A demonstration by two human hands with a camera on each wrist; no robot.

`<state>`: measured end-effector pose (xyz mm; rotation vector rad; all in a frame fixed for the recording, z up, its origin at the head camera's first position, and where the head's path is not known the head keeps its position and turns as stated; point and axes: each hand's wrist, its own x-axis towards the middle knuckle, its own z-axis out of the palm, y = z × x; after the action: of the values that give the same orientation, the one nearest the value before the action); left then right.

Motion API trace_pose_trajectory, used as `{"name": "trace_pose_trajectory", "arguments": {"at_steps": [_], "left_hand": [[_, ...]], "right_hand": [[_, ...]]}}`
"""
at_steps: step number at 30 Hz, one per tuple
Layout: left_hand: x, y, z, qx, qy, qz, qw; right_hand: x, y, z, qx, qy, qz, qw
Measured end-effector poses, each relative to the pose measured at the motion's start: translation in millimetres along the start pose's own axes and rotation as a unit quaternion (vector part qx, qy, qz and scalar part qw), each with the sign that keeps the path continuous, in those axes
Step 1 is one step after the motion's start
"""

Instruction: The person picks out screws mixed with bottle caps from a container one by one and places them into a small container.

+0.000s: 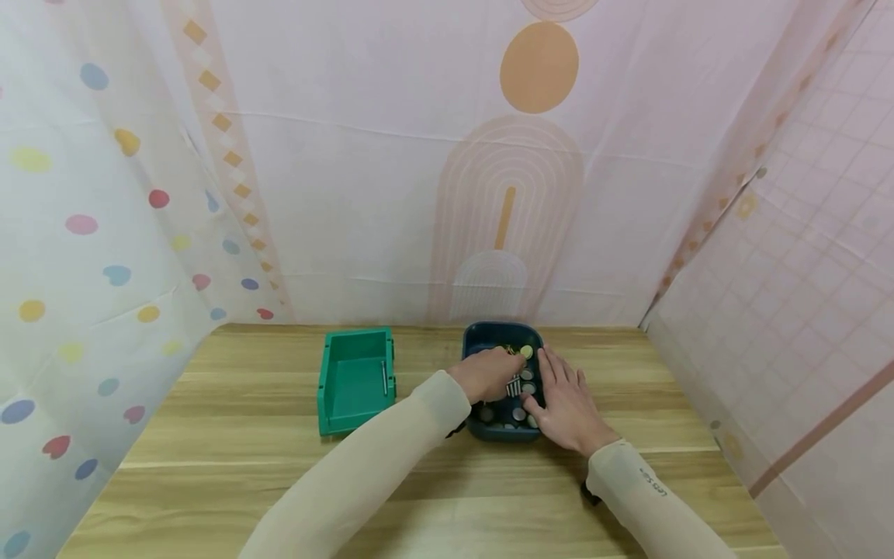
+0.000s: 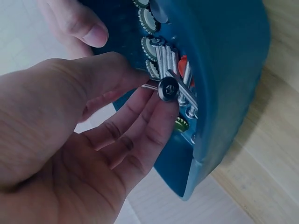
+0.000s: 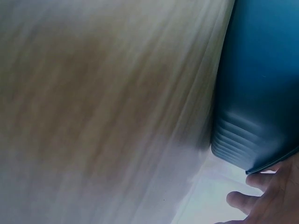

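Note:
My left hand [image 1: 491, 374] reaches into a dark blue bin [image 1: 478, 339]. Its thumb and fingertips pinch a bolt, whose dark round head [image 2: 168, 88] with a recess faces the left wrist camera. Beneath it in the bin lie several silver bolts [image 2: 169, 60], bottle caps [image 2: 148, 21] and a red piece [image 2: 182, 63], partly covered. My right hand [image 1: 569, 407] rests over the bin's right rim, fingers straight and thumb reaching inward. In the right wrist view, only some of its fingers [image 3: 245, 201] show beside the bin's outer wall [image 3: 261, 88].
To the left on the wooden table [image 1: 230, 435] stands a green bin [image 1: 356, 423] with one bolt [image 1: 384, 378] lying along its right side. Patterned curtains [image 1: 363, 194] hang behind the table and at both sides.

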<state>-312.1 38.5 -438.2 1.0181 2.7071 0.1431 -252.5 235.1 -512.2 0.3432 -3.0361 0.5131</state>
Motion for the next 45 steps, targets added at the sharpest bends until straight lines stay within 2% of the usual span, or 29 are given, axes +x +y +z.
{"name": "trace_pose_trajectory", "arguments": {"at_steps": [4, 9, 22, 25, 32, 40, 45], "left_hand": [[-12.8, 1.5, -6.6, -0.016, 0.005, -0.003, 0.9999], [-17.5, -2.0, -9.2, -0.032, 0.026, 0.001, 0.9991], [-33.2, -27.1, -10.9, -0.097, 0.089, 0.023, 0.991], [-39.7, -34.3, -11.6, -0.111, 0.093, 0.016, 0.9893], [-52.4, -53.4, -15.4, -0.17, 0.11, -0.005, 0.9793], [-70.0, -71.9, -19.0, -0.165, 0.137, -0.021, 0.9765], [-81.1, -94.1, -19.3, -0.179, 0.13, -0.038, 0.9745]], "right_hand": [[-0.5, 0.0, -0.4, 0.002, -0.002, 0.001, 1.0], [-0.9, -0.3, -1.2, 0.002, 0.001, 0.003, 1.0], [2.0, -2.7, -1.7, -0.003, 0.002, 0.002, 1.0], [1.2, -2.4, -1.5, -0.004, 0.002, 0.005, 1.0], [0.3, -1.9, -0.9, -0.001, 0.013, 0.003, 0.9999], [-1.4, -3.1, -2.9, -0.002, 0.011, 0.004, 0.9999], [-1.6, -5.6, -3.4, -0.003, 0.007, 0.005, 1.0]]}}
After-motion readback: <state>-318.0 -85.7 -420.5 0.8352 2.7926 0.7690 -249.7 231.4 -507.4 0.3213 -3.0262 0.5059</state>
